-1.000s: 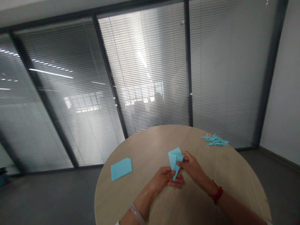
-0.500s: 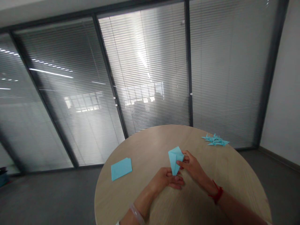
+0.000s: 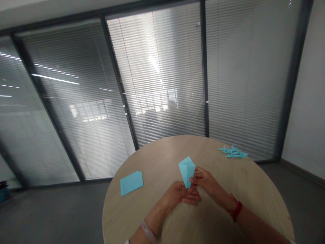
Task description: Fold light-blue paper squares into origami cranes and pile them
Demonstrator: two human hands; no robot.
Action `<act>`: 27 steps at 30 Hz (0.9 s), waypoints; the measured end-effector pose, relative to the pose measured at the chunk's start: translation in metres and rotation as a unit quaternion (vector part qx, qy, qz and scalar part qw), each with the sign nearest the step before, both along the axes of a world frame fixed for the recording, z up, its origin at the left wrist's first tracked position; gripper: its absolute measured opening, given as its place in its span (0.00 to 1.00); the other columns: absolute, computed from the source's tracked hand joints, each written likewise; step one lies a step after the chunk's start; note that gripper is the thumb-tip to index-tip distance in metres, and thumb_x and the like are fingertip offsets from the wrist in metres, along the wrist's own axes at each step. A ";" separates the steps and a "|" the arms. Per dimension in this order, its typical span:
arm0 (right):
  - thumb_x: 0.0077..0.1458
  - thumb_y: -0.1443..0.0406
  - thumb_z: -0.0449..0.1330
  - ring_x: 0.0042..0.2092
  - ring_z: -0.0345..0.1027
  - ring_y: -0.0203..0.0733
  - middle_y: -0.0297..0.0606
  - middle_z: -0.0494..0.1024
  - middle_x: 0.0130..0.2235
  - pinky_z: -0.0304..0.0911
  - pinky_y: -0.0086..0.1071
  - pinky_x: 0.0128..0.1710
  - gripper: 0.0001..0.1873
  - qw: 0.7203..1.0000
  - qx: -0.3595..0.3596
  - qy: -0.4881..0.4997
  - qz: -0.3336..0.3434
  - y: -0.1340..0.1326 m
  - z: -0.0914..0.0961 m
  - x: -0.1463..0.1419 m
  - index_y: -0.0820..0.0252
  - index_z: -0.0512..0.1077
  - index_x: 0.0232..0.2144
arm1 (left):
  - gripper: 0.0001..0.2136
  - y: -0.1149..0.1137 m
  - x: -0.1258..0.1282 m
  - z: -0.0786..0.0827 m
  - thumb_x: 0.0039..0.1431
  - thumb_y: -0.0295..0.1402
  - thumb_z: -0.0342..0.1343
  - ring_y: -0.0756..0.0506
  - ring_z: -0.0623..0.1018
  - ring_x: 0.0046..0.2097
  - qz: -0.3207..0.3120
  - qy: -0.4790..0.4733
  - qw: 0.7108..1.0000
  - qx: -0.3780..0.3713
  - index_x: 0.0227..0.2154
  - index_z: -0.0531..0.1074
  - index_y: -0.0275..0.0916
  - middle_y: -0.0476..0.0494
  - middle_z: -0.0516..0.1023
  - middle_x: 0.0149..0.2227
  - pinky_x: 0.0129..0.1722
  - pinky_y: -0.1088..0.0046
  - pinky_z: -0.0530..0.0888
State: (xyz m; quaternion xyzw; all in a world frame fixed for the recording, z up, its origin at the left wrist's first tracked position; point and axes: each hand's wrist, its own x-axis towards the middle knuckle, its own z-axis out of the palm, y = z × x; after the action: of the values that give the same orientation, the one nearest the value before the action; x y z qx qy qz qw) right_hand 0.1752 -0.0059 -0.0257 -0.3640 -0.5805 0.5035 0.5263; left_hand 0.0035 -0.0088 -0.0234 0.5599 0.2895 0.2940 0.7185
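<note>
A light blue sheet of origami paper (image 3: 186, 169), folded into a kite shape with a lengthwise seam, is held between both hands above the table. My left hand (image 3: 181, 195) pinches its narrow lower tip, the fingers closed beneath it. My right hand (image 3: 204, 181) grips the lower right edge with thumb and fingers. A red cord bracelet circles the right wrist, and a pale bangle sits on the left.
The round wooden table (image 3: 162, 154) carries a stack of blue paper sheets (image 3: 131, 183) on the left and a cluster of folded blue paper cranes (image 3: 233, 151) at the far right. Glass panels with blinds (image 3: 165, 67) stand behind it.
The folded paper has shifted slightly left and turned, its flaps now lying flatter and more even. My right hand has moved a little lower along its edge.
</note>
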 end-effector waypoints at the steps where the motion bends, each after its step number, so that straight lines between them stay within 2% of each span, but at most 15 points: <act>1: 0.39 0.53 0.68 0.23 0.69 0.38 0.29 0.74 0.22 0.62 0.30 0.24 0.24 1.000 0.003 -0.002 0.000 0.000 0.000 0.000 0.59 0.67 0.35 | 0.20 0.000 0.000 0.000 0.44 0.41 0.67 0.41 0.79 0.38 -0.004 0.000 1.000 0.000 0.36 0.75 0.29 0.35 0.78 0.36 0.42 0.62 0.74; 3: 0.39 0.53 0.67 0.22 0.69 0.38 0.30 0.75 0.22 0.62 0.30 0.25 0.23 1.000 0.006 -0.002 -0.003 0.001 -0.001 0.001 0.59 0.67 0.34 | 0.20 0.001 0.001 0.000 0.44 0.41 0.66 0.42 0.80 0.37 -0.001 0.007 1.000 0.001 0.35 0.74 0.29 0.35 0.79 0.35 0.42 0.62 0.74; 6: 0.40 0.53 0.67 0.23 0.68 0.38 0.30 0.74 0.21 0.62 0.30 0.26 0.21 0.999 0.016 -0.003 -0.029 0.004 -0.004 0.002 0.59 0.67 0.33 | 0.20 0.002 0.003 0.002 0.41 0.41 0.68 0.42 0.80 0.34 0.037 0.024 0.999 0.024 0.33 0.73 0.31 0.37 0.79 0.32 0.40 0.62 0.74; 9: 0.39 0.54 0.68 0.23 0.67 0.37 0.28 0.72 0.20 0.60 0.29 0.25 0.21 0.998 0.023 -0.004 -0.057 0.008 -0.009 0.004 0.58 0.68 0.32 | 0.20 0.002 0.004 0.003 0.38 0.41 0.69 0.42 0.80 0.32 0.077 0.038 0.994 0.060 0.30 0.72 0.32 0.41 0.79 0.28 0.37 0.63 0.75; 14: 0.39 0.53 0.67 0.23 0.66 0.37 0.27 0.71 0.19 0.59 0.29 0.26 0.21 0.997 0.025 -0.011 -0.066 0.009 -0.011 0.004 0.58 0.67 0.31 | 0.20 0.003 0.005 0.001 0.35 0.41 0.69 0.42 0.79 0.27 0.114 0.061 0.987 0.099 0.27 0.70 0.34 0.46 0.77 0.21 0.31 0.66 0.75; 17: 0.39 0.53 0.68 0.23 0.66 0.37 0.27 0.71 0.19 0.59 0.29 0.25 0.21 0.998 0.019 -0.005 -0.064 0.008 -0.009 0.004 0.57 0.66 0.30 | 0.17 0.003 0.006 0.000 0.38 0.41 0.67 0.43 0.79 0.26 0.128 0.074 0.983 0.105 0.25 0.70 0.34 0.44 0.78 0.22 0.30 0.66 0.75; 27: 0.41 0.53 0.67 0.23 0.67 0.37 0.28 0.73 0.20 0.61 0.30 0.26 0.20 0.998 0.025 -0.002 -0.058 0.004 -0.005 0.003 0.58 0.66 0.30 | 0.16 0.001 0.008 0.000 0.43 0.41 0.64 0.44 0.80 0.27 0.113 0.066 0.986 0.099 0.27 0.71 0.32 0.41 0.78 0.27 0.30 0.68 0.76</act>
State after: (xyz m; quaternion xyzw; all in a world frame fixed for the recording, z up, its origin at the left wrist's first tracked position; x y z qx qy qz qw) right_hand 0.1779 -0.0022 -0.0308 -0.3844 -0.5723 0.4566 0.5623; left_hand 0.0111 -0.0083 -0.0230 0.6106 0.3672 0.3627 0.6007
